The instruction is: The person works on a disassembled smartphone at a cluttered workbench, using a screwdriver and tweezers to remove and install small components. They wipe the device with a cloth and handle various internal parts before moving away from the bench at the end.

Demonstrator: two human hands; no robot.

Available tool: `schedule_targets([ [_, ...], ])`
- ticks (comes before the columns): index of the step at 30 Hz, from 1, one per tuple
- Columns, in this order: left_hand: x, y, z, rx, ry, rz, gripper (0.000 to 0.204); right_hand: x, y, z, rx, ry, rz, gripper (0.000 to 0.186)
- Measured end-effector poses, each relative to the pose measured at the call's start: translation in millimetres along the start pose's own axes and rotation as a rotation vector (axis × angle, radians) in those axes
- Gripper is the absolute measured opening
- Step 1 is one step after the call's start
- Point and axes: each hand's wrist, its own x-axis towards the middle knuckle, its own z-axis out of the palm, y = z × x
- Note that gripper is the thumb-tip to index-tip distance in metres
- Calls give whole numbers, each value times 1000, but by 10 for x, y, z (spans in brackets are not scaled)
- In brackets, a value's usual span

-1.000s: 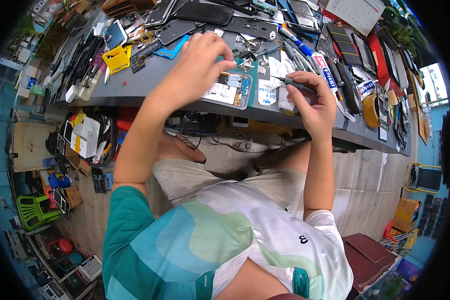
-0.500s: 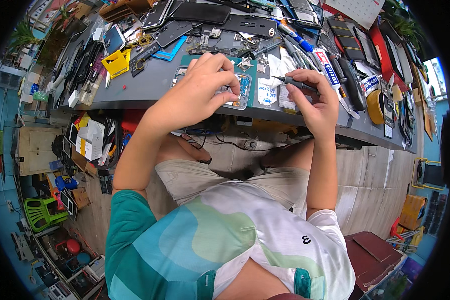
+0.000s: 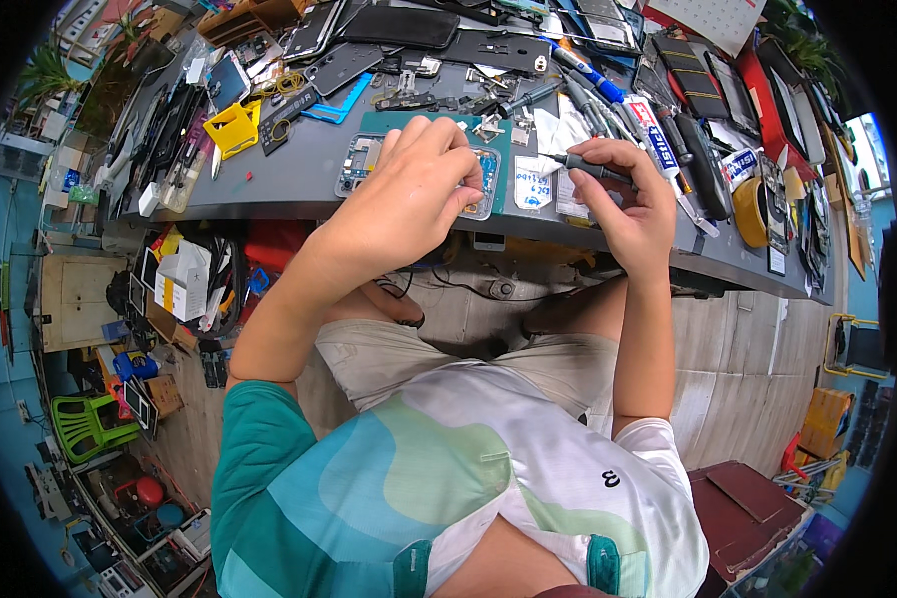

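Observation:
An opened smartphone (image 3: 355, 173), its blue circuit board showing at the right end, lies on a green mat (image 3: 505, 164) near the desk's front edge. My left hand (image 3: 409, 199) hovers over the middle of the phone and covers that part. Its thumb and fingers are pinched together above the board; anything between them is too small or hidden to make out. To the right, my right hand (image 3: 636, 204) grips a dark screwdriver (image 3: 596, 167), its thin tip pointing left toward the phone. Below that tip lies a white label with blue handwriting (image 3: 532, 184).
Loose phone parts (image 3: 407, 98) crowd the desk behind the mat. A yellow plastic piece (image 3: 232, 130) and a blue frame (image 3: 341, 100) lie at left. Glue tubes (image 3: 658, 140), pens and a yellow tape roll (image 3: 750, 213) stand close on the right.
My left hand has shifted slightly right and down, baring more of the phone's left end. My right hand keeps its place, with the screwdriver's tip turned slightly.

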Motion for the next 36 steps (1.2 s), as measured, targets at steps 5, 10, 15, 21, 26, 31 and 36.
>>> schedule_targets([
  [5,-5,6,32,8,5,-13,14,0,-13,1,24,-4,6,25],
  [10,148,-328,-71,50,172,14,14,2,-18,-1,17,-6,-1,24],
  [15,344,-687,-198,155,132,-142,19,2,-21,-1,20,-2,13,24],
  [21,390,-787,-176,126,84,-139,20,5,-6,0,8,-6,11,24],
  [26,389,-785,-182,112,84,-134,20,13,-23,-2,8,-16,24,25],
  [31,404,-746,-186,107,94,-143,21,62,-65,14,24,-59,84,26],
  [36,397,-752,-177,103,103,-143,21,122,-55,64,5,-130,63,27],
])
